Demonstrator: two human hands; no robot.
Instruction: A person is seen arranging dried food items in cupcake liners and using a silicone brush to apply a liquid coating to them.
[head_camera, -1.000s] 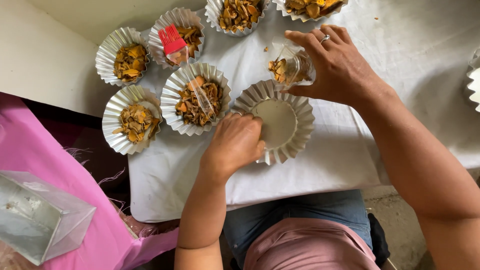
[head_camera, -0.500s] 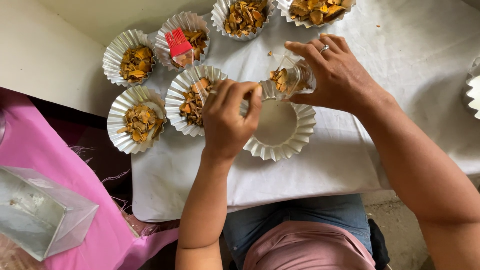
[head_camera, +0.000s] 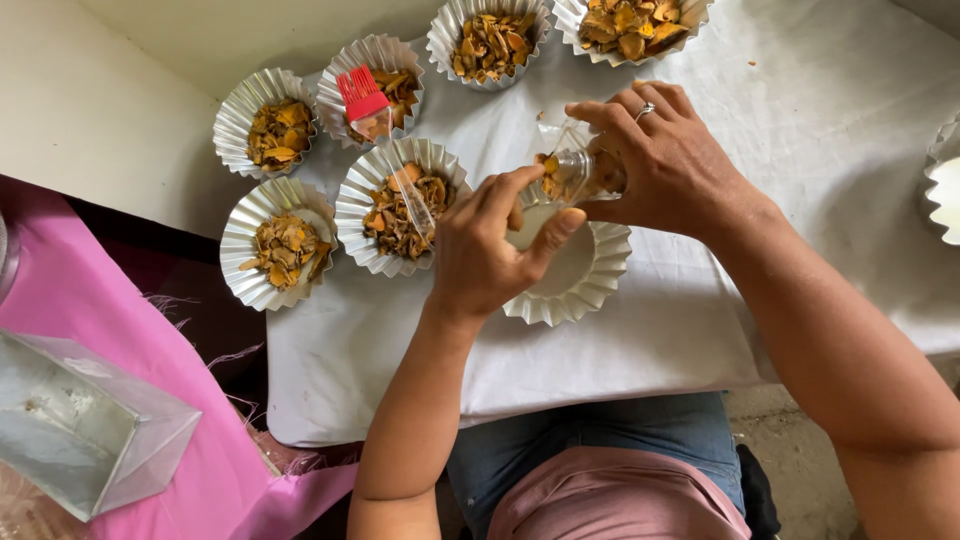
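Note:
My right hand (head_camera: 668, 160) grips a small clear jar (head_camera: 580, 175) holding orange-brown dried chips, tipped on its side over a fluted foil cup (head_camera: 590, 285) whose white inside shows. My left hand (head_camera: 490, 250) hovers over that cup with fingers curled and apart, fingertips reaching to the jar's mouth. Whether it pinches any chips I cannot tell. Both hands work above a white cloth-covered table (head_camera: 700, 320).
Several foil cups filled with dried chips stand to the left and behind, such as one (head_camera: 400, 205) beside my left hand and another (head_camera: 278, 240) at the table's left edge. A red silicone brush (head_camera: 362, 95) rests in one cup. A clear plastic box (head_camera: 85, 435) lies on pink cloth (head_camera: 130, 330).
My left hand rose from the rim of the near foil cup and moved up to the jar's mouth. The jar stays tipped in my right hand.

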